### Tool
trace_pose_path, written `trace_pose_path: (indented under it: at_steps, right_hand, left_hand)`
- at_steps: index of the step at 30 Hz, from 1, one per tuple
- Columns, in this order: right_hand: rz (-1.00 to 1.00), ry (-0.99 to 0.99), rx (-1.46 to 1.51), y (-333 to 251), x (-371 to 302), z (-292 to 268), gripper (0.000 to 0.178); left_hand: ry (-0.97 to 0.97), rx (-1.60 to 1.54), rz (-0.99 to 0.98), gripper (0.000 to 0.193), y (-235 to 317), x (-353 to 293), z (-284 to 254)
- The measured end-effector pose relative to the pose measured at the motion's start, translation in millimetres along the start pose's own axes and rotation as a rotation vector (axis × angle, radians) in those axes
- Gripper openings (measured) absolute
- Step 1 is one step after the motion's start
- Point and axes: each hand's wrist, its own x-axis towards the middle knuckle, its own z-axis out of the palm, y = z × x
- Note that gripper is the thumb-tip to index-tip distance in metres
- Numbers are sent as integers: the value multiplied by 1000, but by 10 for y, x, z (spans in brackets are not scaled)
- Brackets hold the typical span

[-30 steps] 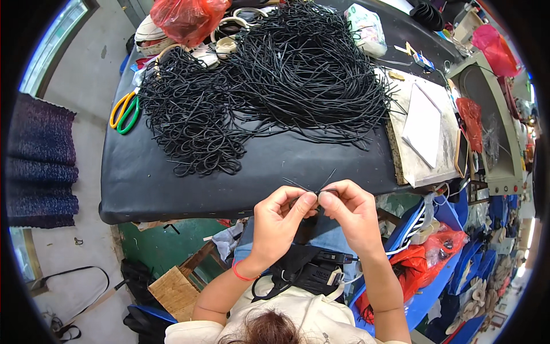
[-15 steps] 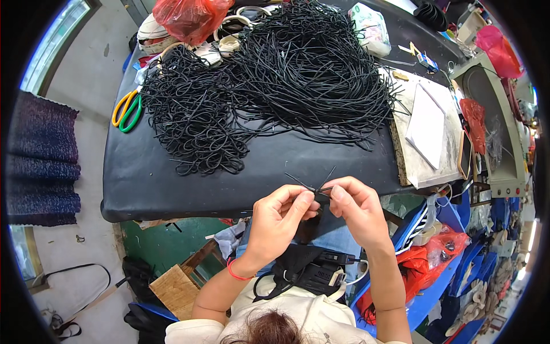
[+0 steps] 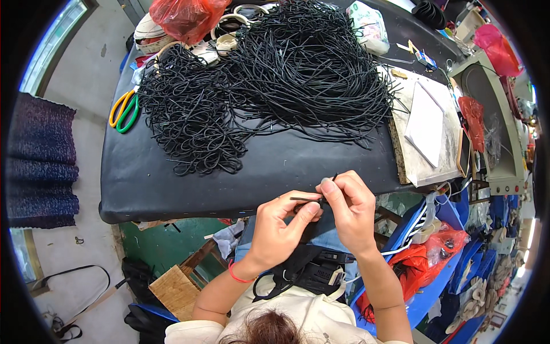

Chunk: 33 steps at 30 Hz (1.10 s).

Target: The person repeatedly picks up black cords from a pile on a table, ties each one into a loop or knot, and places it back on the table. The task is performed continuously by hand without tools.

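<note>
Just off the table's front edge, my two hands meet over a thin black cord (image 3: 304,199). My left hand (image 3: 282,222) pinches it between thumb and fingers, with one short end pointing left. My right hand (image 3: 350,207) pinches the cord too, thumb against the curled forefinger; another end sticks up at its fingertips. Where the strands cross is mostly hidden by my fingers. Beyond my hands lie a pile of looped black cords (image 3: 192,114) on the left and a larger heap of long, straighter black cords (image 3: 312,74) behind it.
The black-covered table (image 3: 189,192) carries scissors (image 3: 125,110) with yellow and green handles at its left edge. A board (image 3: 401,155) with white paper (image 3: 425,125) lies on the right. Red plastic bags (image 3: 189,20) sit at the back left. A blue bin (image 3: 424,304) stands by my right arm.
My hands have drawn closer together, the right one shifting slightly left and up. The crossed cord ends that stuck up between them are now mostly tucked under my fingers.
</note>
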Motion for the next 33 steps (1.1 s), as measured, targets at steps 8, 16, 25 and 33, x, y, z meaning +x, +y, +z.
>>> trace_pose_path:
  at_steps: [8,16,25,33]
  right_hand:
    - [14,-7,-207,-76,69,16,15]
    - [616,-282,470,-76,69,-131,31]
    - [-317,-110,-379,21,5,97,16]
    - [589,-262,442,90,86,-114,51]
  left_hand:
    - [89,57,62,15,-115,14,66]
    - [1,-263,13,14,-38,103,-103]
    - [107,578,-53,9,111,74,-29]
    - [-8,-210,-269,45,34,86,-209]
